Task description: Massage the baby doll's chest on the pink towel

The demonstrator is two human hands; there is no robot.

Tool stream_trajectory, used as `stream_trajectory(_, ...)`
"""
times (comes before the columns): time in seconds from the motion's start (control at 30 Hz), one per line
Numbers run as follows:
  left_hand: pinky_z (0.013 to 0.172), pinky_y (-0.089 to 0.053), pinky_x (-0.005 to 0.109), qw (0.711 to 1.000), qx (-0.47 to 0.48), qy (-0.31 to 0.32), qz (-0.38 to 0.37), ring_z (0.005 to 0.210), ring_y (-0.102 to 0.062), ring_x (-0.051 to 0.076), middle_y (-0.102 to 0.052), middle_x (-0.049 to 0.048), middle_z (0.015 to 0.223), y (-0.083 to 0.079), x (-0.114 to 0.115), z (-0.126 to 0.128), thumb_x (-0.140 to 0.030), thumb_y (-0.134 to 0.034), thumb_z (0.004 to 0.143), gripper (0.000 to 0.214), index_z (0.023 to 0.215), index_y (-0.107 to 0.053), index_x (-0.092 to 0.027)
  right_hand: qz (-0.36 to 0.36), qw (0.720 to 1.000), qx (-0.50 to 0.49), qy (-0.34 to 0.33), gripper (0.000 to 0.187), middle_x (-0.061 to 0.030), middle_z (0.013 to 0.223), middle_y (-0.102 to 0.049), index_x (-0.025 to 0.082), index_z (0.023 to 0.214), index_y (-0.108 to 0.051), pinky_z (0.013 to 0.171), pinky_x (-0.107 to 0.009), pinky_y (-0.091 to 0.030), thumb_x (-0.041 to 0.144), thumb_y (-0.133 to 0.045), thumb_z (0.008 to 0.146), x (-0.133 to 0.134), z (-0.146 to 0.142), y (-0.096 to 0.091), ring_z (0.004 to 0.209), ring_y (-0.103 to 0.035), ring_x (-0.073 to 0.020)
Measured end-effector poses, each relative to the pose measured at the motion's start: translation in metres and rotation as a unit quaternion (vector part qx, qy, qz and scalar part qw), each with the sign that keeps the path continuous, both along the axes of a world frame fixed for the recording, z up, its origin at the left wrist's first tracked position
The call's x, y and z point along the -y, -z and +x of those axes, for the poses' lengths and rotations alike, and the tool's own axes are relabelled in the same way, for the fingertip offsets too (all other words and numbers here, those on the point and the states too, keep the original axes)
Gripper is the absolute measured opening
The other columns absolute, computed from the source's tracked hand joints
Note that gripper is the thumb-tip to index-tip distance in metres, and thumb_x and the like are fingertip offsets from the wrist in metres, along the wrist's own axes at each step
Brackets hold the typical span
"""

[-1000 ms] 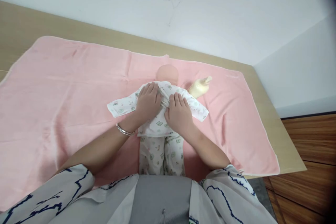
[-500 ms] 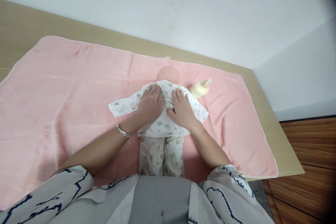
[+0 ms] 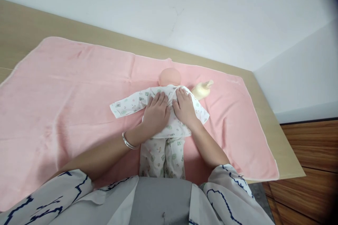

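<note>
The left hand (image 3: 156, 112) and the right hand (image 3: 185, 108) lie flat and ungripping, fingers loose, side by side on the chest of a white cotton baby shirt with small green prints (image 3: 130, 102). The shirt is on a pale plastic baby doll (image 3: 169, 76). The doll lies on a pink terry towel (image 3: 66, 88) toward the right end of the light wooden tabletop (image 3: 23, 21), head to the far edge. For smoothing the shirt front, I judge even palm pressure best, thumbs meeting at the midline, without dragging the doll askew.
</note>
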State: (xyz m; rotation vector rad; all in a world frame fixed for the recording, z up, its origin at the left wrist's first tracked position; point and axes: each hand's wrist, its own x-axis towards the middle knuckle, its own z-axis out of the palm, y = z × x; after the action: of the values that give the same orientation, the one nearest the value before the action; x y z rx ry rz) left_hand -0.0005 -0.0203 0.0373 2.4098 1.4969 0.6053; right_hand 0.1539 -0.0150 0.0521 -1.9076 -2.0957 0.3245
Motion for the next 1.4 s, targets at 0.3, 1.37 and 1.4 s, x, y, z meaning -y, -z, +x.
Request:
stream_trajectory(0.3, 0.128, -0.020, 0.053, 0.992, 0.119, -0.040, 0.007, 0.155, -0.028, 0.032, -0.041, 0.0165, 0.161, 0.021, -0.028, -0.006, -0.035, -0.033, 0.099, 0.060, 0.151, -0.043, -0.006, 0.002, 1.000, -0.021, 0.019, 0.064, -0.0167, 0.167, -0.028, 0.008, 0.156, -0.035, 0.129, -0.055, -0.014, 0.027, -0.039, 0.095, 0.004, -0.008, 0.003, 0.158, -0.021, -0.0312)
stream_trajectory(1.37, 0.126, -0.024, 0.053, 0.990, 0.137, -0.037, 0.018, 0.153, -0.033, 0.030, -0.045, 0.0140, 0.159, 0.025, -0.027, -0.007, -0.033, -0.033, 0.099, 0.056, 0.148, -0.047, -0.011, 0.088, 0.988, -0.119, 0.034, 0.048, -0.0093, 0.160, -0.045, 0.022, 0.143, -0.058, 0.124, -0.049, -0.034, 0.038, -0.035, 0.104, 0.000, 0.014, -0.005, 0.151, -0.038, -0.0257)
stream_trajectory(1.4, 0.126, -0.024, 0.053, 0.990, 0.137, -0.036, 0.018, 0.153, -0.033, 0.030, -0.045, 0.0140, 0.159, 0.025, -0.027, -0.007, -0.032, -0.033, 0.099, 0.055, 0.148, -0.048, -0.011, 0.115, 0.985, -0.124, 0.041, 0.049, -0.0088, 0.163, -0.040, 0.023, 0.146, -0.054, 0.124, -0.050, -0.034, 0.040, -0.033, 0.105, 0.004, 0.015, -0.010, 0.153, -0.035, -0.0257)
